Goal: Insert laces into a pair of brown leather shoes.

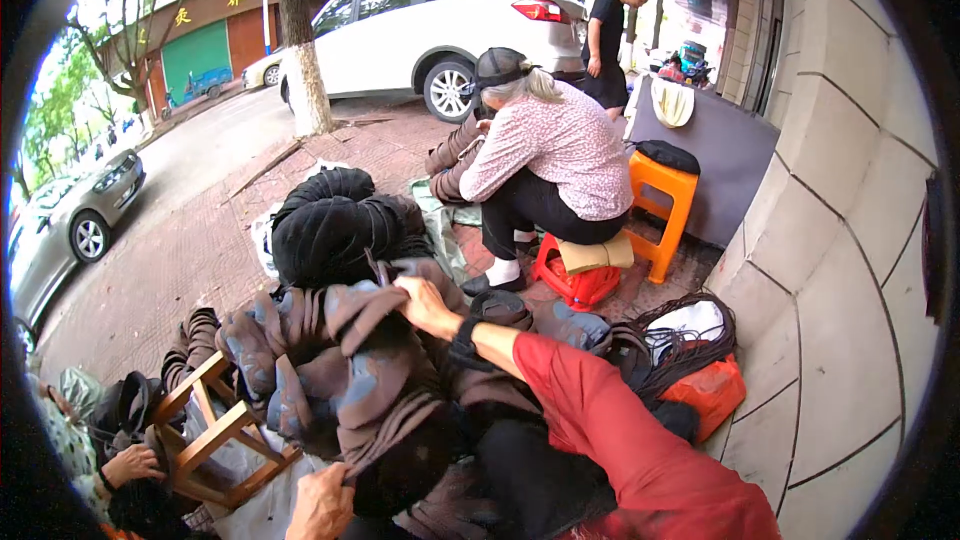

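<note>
- Brick pavement [190, 250]; black bundles [335, 225] stacked behind.
- Right hand [425, 305] pinches top of brown fabric bundle [340, 370]; left hand [320, 502] clamps its lower edge.
- Handling looks midway; bundle not yet set aside.

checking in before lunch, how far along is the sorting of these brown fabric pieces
Looks done: a black bundle lies rolled on the pavement. In hand: the right hand pinches the top of the brown stack and the left hand grips its lower edge. Left: the stack looks thick, so apparently much remains.
</note>
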Available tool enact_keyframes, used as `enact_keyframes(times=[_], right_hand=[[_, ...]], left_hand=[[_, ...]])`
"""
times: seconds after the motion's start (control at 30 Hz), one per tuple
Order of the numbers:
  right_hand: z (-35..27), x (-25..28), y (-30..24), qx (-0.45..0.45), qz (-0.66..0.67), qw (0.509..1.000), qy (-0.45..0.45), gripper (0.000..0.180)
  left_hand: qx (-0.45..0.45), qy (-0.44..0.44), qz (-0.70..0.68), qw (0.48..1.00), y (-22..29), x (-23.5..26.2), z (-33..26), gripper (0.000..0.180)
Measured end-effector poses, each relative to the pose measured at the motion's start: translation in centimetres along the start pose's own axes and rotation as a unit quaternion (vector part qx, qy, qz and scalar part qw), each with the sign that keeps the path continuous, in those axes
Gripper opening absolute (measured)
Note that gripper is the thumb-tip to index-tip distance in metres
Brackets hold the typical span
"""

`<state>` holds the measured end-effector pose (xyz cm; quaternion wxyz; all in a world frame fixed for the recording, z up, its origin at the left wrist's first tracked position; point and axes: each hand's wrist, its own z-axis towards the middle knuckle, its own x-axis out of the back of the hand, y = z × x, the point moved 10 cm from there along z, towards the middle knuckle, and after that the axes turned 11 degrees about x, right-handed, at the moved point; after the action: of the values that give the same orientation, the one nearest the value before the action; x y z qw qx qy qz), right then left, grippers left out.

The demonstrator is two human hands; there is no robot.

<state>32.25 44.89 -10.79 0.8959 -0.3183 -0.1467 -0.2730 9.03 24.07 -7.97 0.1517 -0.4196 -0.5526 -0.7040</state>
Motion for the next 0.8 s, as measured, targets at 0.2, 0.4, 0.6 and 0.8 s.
enact_keyframes(times=[0.2, 0.4, 0.6, 0.8], right_hand=[[8.3, 3.6, -14.3, 0.178, 0.065, 0.981, 0.05, 0.021], [4.6, 6.9, -17.9, 0.098, 0.272, 0.957, 0.004, 0.036], [-10.2, 0.3, -9.8, 0.059, 0.256, 0.95, -0.169, 0.032], [-12.8, -0.9, -10.5, 0.031, 0.243, 0.907, -0.342, 0.017]], left_hand=[[0.063, 0.139, 0.193, 0.969, 5.4, 5.3, -6.3, 0.023], [0.056, 0.153, 0.415, 0.895, 13.6, -1.5, -11.8, 0.047], [-0.078, -0.371, -0.138, 0.915, 13.9, -13.3, -17.4, 0.058], [0.211, -0.015, -0.313, 0.926, -2.0, -6.7, -15.2, 0.03]])
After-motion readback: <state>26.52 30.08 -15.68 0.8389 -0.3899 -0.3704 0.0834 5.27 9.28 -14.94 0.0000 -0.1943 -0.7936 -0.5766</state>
